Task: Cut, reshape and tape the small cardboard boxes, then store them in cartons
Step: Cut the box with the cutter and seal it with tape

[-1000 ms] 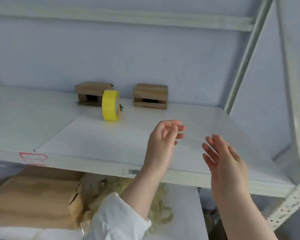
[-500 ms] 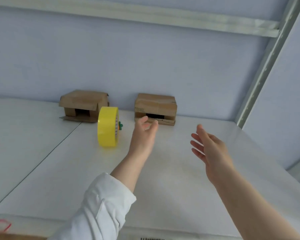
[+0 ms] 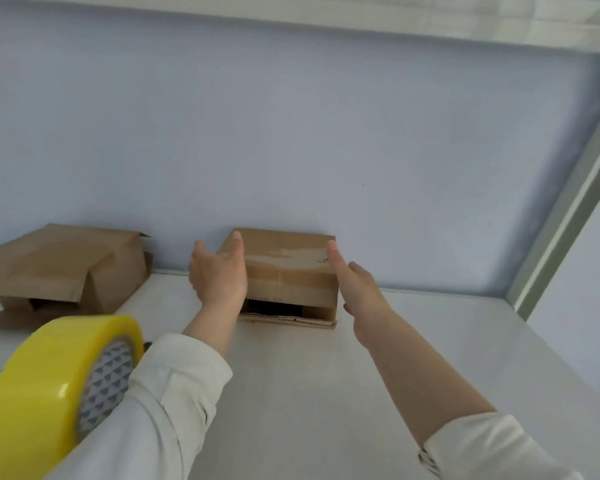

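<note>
Left hand (image 3: 219, 277), right hand (image 3: 359, 289), both open, flank small box (image 3: 291, 271); long axis crosswise, equally near.

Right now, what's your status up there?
Left hand and right hand open, flanking small box at the wall. Not gripped yet. Yellow tape roll beside left sleeve, not blocking.

A pale lavender-blue wall (image 3: 291, 133) fills the upper and middle frame under soft, even light. A white shelf board (image 3: 326, 393) spans the lower half. A pale beam (image 3: 395, 19) crosses the top edge, and a grey metal upright (image 3: 568, 209) slants down the right side.
</note>
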The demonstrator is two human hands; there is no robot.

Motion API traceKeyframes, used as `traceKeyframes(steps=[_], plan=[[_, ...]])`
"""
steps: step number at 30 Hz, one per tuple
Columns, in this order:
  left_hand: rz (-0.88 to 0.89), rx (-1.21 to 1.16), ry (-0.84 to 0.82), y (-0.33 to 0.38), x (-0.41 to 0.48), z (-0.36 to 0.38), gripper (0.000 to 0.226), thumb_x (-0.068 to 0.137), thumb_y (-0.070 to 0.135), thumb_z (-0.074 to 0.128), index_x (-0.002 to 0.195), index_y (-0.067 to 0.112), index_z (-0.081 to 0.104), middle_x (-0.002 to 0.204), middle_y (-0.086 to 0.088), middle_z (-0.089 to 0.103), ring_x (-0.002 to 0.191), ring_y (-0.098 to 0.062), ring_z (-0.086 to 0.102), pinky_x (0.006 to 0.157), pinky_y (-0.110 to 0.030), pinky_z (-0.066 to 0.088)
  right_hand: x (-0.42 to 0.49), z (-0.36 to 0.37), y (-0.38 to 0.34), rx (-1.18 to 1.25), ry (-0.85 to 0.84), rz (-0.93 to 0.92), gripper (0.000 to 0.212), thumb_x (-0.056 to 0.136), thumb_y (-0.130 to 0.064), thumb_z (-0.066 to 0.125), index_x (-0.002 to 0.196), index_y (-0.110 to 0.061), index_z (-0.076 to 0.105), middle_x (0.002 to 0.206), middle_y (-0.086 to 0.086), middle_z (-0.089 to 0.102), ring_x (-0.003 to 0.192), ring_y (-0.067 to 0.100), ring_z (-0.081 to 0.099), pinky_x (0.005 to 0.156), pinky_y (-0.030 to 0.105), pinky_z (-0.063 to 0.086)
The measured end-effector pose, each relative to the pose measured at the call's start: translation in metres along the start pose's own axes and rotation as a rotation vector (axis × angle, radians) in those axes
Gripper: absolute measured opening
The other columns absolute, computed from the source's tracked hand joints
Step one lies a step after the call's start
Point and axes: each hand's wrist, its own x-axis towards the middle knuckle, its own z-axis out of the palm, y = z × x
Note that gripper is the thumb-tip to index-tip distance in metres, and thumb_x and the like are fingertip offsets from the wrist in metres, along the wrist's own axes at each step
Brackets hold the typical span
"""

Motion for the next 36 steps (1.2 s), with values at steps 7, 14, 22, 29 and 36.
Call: traceKeyframes(steps=[7,14,22,29,36], plan=[[0.079,-0.054,0.005,-0.009,-0.004,0.004,0.033,0.094,0.029,0.051,0.123,0.014,0.047,0.110,0.005,0.051,0.097,-0.013,0.047,0.080,-0.023,0.034,0.035,0.008,0.020,0.050,-0.049,-0.060,0.055,0.092,-0.043,0.050,0.141,-0.022,0.038,0.138,-0.005,0.048,0.125,0.017,0.046,0.108,0.037,0.035],[0.065,-0.182,-0.212,0.005,-0.044,-0.038,0.063,0.075,0.045,0.071,0.128,0.021,0.047,0.126,0.003,0.050,0.107,-0.013,0.056,0.091,-0.034,0.050,-0.025,-0.030,0.027,0.220,-0.114,-0.295,0.045,0.091,-0.004,0.052,0.132,-0.021,0.046,0.112,-0.009,0.065,0.109,0.010,0.058,0.085,0.025,0.048],[0.406,-0.271,-0.555,-0.010,-0.117,-0.101,0.052,0.076,0.009,0.074,0.111,0.024,0.039,0.124,0.006,0.049,0.110,0.006,0.050,0.090,-0.010,0.045,-0.130,-0.061,0.033,0.317,0.012,-0.395,0.060,0.073,-0.048,0.057,0.121,-0.015,0.048,0.101,-0.009,0.063,0.091,0.008,0.057,0.070,0.027,0.044],[0.363,-0.449,-0.736,-0.016,-0.162,-0.141,0.082,0.052,0.054,0.068,0.123,0.041,0.029,0.126,0.029,0.039,0.116,0.019,0.042,0.086,-0.004,0.041,-0.202,-0.068,0.046,0.255,0.072,-0.438,0.030,0.089,-0.027,0.050,0.113,-0.016,0.065,0.106,-0.005,0.071,0.098,0.008,0.064,0.078,0.018,0.052],[0.346,-0.432,-0.615,0.008,-0.185,-0.149,0.025,0.081,0.050,0.060,0.102,0.035,0.060,0.092,0.017,0.065,0.089,0.005,0.059,0.075,-0.008,0.045,-0.227,-0.077,0.056,0.166,-0.021,-0.597,0.069,0.061,-0.051,0.080,0.120,-0.023,0.058,0.122,0.001,0.063,0.118,0.015,0.055,0.092,0.025,0.049]])
